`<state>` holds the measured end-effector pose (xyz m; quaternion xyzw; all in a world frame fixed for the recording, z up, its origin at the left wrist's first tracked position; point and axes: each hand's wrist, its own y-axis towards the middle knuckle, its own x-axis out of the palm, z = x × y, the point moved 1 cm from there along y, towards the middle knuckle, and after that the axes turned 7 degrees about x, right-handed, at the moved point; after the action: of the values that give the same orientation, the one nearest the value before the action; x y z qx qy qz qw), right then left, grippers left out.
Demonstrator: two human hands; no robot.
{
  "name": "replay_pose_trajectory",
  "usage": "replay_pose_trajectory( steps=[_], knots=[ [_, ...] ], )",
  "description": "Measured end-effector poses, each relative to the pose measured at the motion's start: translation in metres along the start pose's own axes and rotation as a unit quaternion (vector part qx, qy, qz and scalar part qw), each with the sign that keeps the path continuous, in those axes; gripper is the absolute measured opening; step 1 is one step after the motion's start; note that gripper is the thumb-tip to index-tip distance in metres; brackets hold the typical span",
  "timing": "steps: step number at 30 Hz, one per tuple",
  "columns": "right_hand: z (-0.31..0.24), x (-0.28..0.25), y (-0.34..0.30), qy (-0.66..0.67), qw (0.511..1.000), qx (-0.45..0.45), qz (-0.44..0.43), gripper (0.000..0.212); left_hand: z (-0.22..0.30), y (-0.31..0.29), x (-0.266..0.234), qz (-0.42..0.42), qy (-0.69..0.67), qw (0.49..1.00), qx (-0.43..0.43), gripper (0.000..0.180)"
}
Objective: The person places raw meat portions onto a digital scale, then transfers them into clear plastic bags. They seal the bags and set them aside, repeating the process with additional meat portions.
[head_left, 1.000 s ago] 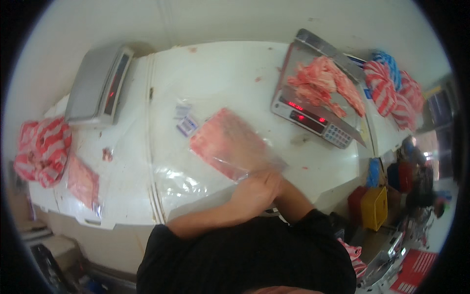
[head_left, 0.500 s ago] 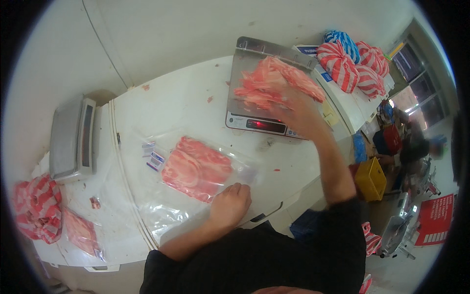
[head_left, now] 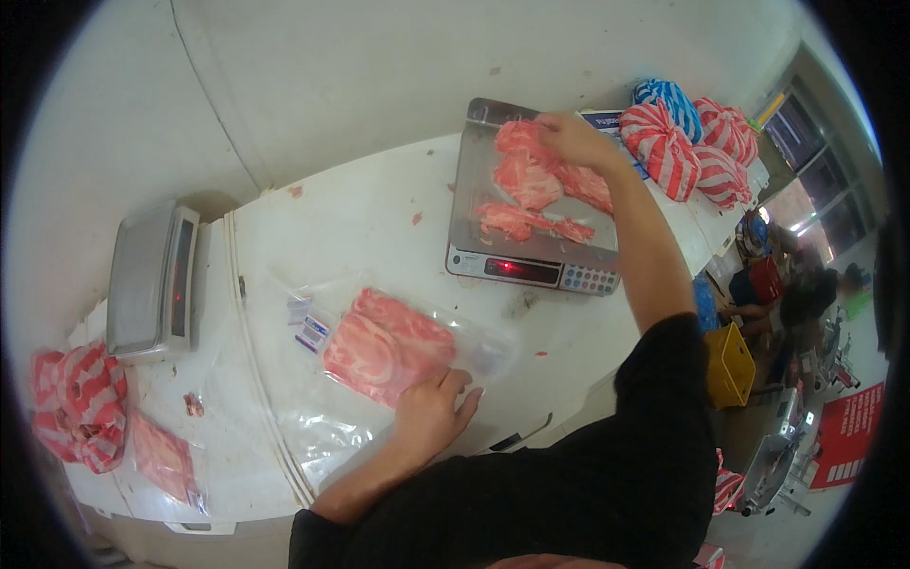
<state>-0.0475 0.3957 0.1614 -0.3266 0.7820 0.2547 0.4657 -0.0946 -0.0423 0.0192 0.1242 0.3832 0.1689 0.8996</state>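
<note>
Left of the frame's centre, a clear packet of sliced meat (head_left: 384, 351) lies flat on the counter (head_left: 379, 228), likely so its slices stay level. The left grip (head_left: 434, 408), loosely half-open, rests at its lower-right edge, perhaps steadying it. Upper right of centre, loose meat (head_left: 529, 180) sits spread on the scale (head_left: 465, 209), presumably for weighing; the right grip (head_left: 559, 131) touches its top edge, whether closed on it I cannot tell.

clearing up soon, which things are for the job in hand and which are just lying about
In use:
loose meat at the right hand
right scale
bagged meat at the left hand

Apparently lying about:
left scale
striped bags
yellow crate
</note>
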Motion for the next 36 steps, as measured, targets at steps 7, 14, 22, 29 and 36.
replay_pose_trajectory(
  steps=[7, 14, 22, 29, 36],
  knots=[
    [-0.04, -0.02, 0.046, -0.086, 0.944, -0.066, -0.312, 0.04, -0.003, 0.029, -0.018, 0.019, -0.028, 0.999, 0.02, 0.018],
    [0.023, 0.03, 0.117, -0.34, 0.875, 0.0, -0.346, 0.047, -0.012, 0.037, -0.001, 0.001, -0.078, 0.996, 0.044, 0.017],
    [0.061, 0.045, 0.118, -0.258, 0.947, -0.012, -0.191, 0.052, -0.02, 0.035, -0.015, 0.015, -0.051, 0.998, -0.019, 0.016],
    [0.084, 0.044, 0.105, -0.228, 0.961, -0.066, -0.144, 0.048, -0.015, 0.045, -0.022, 0.017, -0.031, 0.999, 0.003, 0.014],
    [0.078, 0.017, 0.092, -0.222, 0.953, -0.148, -0.146, 0.039, -0.016, 0.05, -0.022, 0.016, -0.055, 0.998, 0.009, 0.015]
  ],
)
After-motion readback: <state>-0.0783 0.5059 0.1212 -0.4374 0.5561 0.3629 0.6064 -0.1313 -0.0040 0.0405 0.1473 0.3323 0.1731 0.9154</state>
